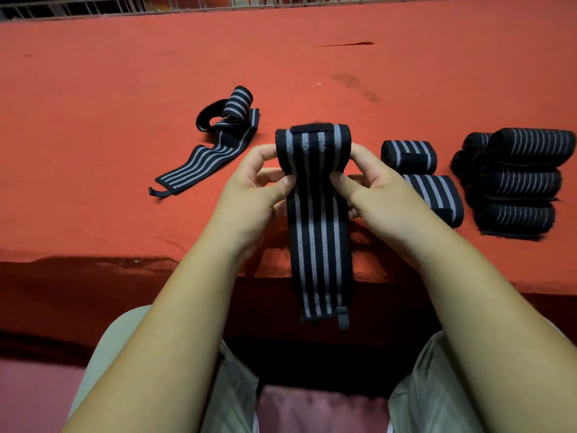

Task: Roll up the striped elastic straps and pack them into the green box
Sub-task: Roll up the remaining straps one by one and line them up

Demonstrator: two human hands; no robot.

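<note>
Both hands, the left hand (265, 182) and the right hand (365, 182), pinch the striped strap (315, 170) mid-frame, one on each side, so the roll stays tight. Its tail hangs down. Finished rolls (409, 156) wait at the right. No green box shows.

Both hands work mid-counter: left hand (256, 185) and right hand (374, 189) pinch a half-rolled strap (315, 182) whose tail hangs over the near edge, blocking the lane between the wrists. To the left, a loose strap (212, 151) sprawls near the left hand but apart from it; past it, open red counter (93, 89) runs wide. The right side is tight: a rolled strap (409, 156) and a second roll (437, 198) lie just beside the right hand, with a stack of rolls (518, 182) crowding in behind them. Far across, open cloth reaches a wire grid (187, 6) closing the back.
</note>
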